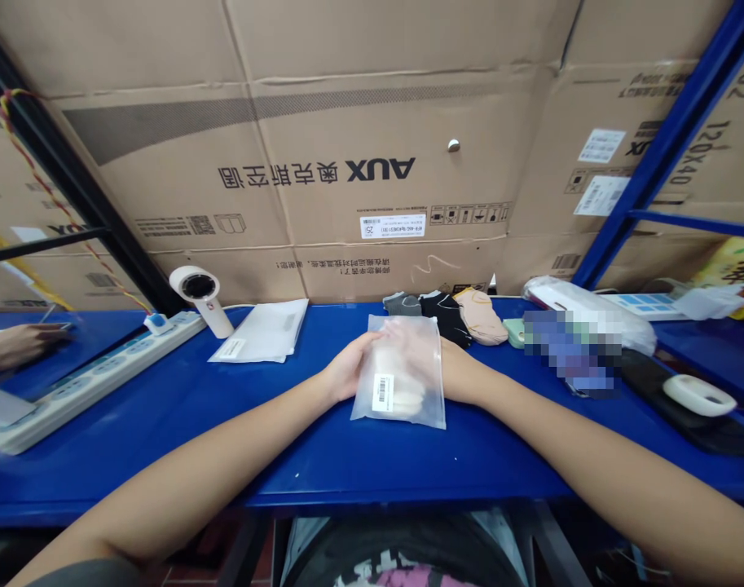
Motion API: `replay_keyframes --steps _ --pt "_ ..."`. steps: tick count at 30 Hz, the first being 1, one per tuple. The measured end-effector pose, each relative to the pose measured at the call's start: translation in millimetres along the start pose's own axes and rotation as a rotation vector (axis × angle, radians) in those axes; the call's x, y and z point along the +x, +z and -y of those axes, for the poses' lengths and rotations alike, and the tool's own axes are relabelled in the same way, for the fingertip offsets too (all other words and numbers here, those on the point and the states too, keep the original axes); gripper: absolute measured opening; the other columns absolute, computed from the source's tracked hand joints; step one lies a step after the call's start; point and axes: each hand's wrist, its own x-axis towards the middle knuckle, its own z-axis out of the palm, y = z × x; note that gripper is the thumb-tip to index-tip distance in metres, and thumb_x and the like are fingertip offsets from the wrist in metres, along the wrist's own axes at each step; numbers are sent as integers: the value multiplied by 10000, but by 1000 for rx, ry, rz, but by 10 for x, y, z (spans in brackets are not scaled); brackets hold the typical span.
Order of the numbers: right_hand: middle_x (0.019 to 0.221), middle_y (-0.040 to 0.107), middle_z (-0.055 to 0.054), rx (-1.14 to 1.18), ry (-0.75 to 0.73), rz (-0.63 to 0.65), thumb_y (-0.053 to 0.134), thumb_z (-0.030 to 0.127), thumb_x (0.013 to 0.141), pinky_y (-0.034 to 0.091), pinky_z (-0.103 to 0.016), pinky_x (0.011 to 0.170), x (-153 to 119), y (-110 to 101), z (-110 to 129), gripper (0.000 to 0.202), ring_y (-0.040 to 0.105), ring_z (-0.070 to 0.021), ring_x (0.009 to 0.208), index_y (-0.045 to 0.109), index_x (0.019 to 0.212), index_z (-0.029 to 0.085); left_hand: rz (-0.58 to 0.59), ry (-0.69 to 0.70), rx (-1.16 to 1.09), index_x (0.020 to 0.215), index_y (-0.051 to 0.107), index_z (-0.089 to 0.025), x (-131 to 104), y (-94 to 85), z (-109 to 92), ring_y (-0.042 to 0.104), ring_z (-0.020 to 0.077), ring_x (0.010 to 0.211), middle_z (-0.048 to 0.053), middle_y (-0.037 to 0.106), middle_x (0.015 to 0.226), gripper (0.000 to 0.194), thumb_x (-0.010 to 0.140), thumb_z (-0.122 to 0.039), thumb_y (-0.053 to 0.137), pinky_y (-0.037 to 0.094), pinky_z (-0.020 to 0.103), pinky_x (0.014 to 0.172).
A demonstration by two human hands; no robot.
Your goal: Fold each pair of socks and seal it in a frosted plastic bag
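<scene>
A frosted plastic bag (429, 383) with a white barcode label is held up in front of me, over the blue table. Something pale and folded shows dimly through it; the exact kind is blurred. My left hand (345, 368) is closed on the bag's left edge, thumb near the top. At the right edge, my right hand (460, 373) grips the bag from behind, its fingers partly hidden and faintly visible through the plastic. Just beyond lie folded socks: a grey pair (402, 304), a black pair (443, 314) and a pale pink pair (482, 316).
Flat frosted bags (267, 330) lie left, beside a white handheld fan (209, 306) and a power strip (103, 375). Another person's hand (23, 346) is at far left. Rightward are a plastic-wrapped package (592, 306) and a white mouse (698, 395) on a black pad. Cardboard (323, 236) stands behind.
</scene>
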Motion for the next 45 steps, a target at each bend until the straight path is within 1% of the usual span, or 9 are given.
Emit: replay_keyframes --steps 6,12,20,24,28,34,40,42,45 --pt "1424 571 -14 -5 -4 37 435 276 994 306 -475 1202 12 16 75 369 410 -217 1418 577 1333 313 3 42 45 1103 678 -131 -9 9 27 705 285 1028 160 736 1092 428 839 -466 704 520 411 966" --pt "1323 633 -75 -70 -27 8 541 318 950 383 -503 1135 68 -4 99 326 533 -262 1300 624 1263 281 12 121 167 1072 684 -139 -81 83 71 731 258 930 128 762 990 399 734 -286 835 545 387 919" --pt "1235 684 -41 168 2 16 490 244 964 461 -423 1065 30 -49 123 285 632 -213 1151 671 1181 277 1 106 146 1077 694 -130 -93 67 50 734 257 913 149 749 1062 381 735 -241 822 556 388 902" --pt "1218 690 -39 44 -100 -20 545 196 905 363 -471 1149 75 32 132 275 544 -270 1282 715 1094 300 28 170 250 1140 667 -157 -126 119 70 722 255 981 131 739 1117 458 726 -244 840 545 385 930" --pt "1300 648 -63 -35 -125 -29 554 229 901 277 -501 1197 113 68 95 307 448 -300 1377 686 1175 276 2 172 252 1155 645 -160 -132 140 83 731 255 938 126 750 1068 487 719 -242 846 561 394 897" --pt "1463 534 -66 -14 -5 8 488 246 941 370 -490 1153 14 -42 18 472 491 -278 1354 514 1411 278 -95 118 94 1161 631 -147 -91 83 33 743 259 823 134 752 1010 463 734 -178 808 597 411 823" --pt "1503 493 -52 -146 7 -19 550 309 917 237 -522 1215 -10 -196 -59 508 364 -285 1443 522 1424 278 -119 111 32 1219 595 -130 -111 87 -7 745 283 808 152 748 1002 508 740 -109 765 604 444 791" --pt "1453 547 -61 -81 38 -70 555 310 906 320 -513 1175 -14 -219 -105 473 432 -293 1397 573 1377 273 -125 127 40 1246 584 -144 -136 124 -11 744 273 799 143 750 1013 557 725 -84 771 607 431 782" --pt "1218 697 -66 72 113 -328 520 292 912 478 -460 1019 -21 -211 -127 313 610 -282 1186 701 1164 260 -137 145 35 1230 600 -144 -184 199 -13 742 252 796 137 749 1035 549 716 -77 780 607 402 786"
